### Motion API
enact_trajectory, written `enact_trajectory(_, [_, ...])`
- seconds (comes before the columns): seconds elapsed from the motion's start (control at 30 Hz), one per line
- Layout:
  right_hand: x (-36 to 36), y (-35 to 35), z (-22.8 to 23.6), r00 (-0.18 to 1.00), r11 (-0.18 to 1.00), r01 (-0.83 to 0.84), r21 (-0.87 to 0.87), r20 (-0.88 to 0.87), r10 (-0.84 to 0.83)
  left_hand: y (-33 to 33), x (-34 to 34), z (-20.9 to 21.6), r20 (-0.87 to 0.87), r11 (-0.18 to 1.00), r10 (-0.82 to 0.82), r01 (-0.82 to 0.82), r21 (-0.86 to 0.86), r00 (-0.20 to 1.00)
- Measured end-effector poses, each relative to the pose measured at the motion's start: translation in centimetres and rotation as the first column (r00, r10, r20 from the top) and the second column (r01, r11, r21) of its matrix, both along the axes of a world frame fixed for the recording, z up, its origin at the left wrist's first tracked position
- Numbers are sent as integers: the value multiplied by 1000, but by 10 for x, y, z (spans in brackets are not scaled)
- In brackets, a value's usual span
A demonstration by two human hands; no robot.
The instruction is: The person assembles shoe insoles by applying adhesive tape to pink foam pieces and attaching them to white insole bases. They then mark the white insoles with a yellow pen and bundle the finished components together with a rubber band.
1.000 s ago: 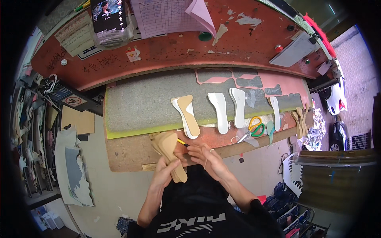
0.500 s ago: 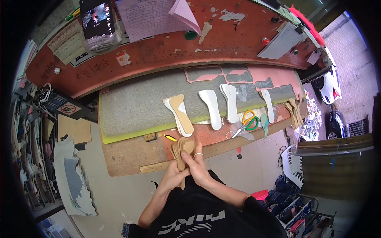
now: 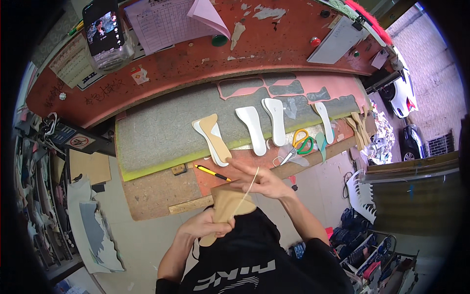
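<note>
My left hand grips a tan sole-shaped piece close to my chest. My right hand is raised above it, pinching a thin pale thread that runs down to the piece. Beyond my hands a yellow pencil lies on the brown board. A tan insole on a white one rests on the grey mat, with white insoles to its right.
Scissors with yellow and green handles lie right of my hands. A red curved workbench carries a phone on a jar, papers and a clipboard. Scrap pieces lie on the floor at left.
The view has shifted and the bench looks farther off. My right hand has lifted away from the tan piece, drawing the thread up; my left hand has dropped lower with the piece.
</note>
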State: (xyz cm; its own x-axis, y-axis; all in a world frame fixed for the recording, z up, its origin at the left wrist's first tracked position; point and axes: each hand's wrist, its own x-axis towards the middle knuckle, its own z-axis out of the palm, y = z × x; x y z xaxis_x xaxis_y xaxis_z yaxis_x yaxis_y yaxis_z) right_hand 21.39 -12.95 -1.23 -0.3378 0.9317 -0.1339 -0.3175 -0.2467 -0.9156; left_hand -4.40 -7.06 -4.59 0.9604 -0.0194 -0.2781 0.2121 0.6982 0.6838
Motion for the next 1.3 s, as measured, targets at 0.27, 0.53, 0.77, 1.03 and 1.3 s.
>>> enact_trajectory(0.27, [-57,22,54,760,721,-633,282,408,507,-8,11,-61,-62,975,-120,129,179,991])
enact_trajectory(0.53, [-42,-31,8,638,701,706,-100,-341,-690,3,53,-12,32,711,624,-550,-437,781])
enact_trajectory(0.77, [61,-41,29,899,991,105,84,418,-131,3,92,-10,-85,910,-326,337,243,942])
enact_trajectory(1.03, [79,-88,46,927,914,293,279,152,-343,-25,200,-8,-206,977,207,-214,-10,956])
enact_trajectory(1.3, [264,-118,24,868,964,262,38,428,-253,-47,332,-10,-241,673,-373,440,595,896])
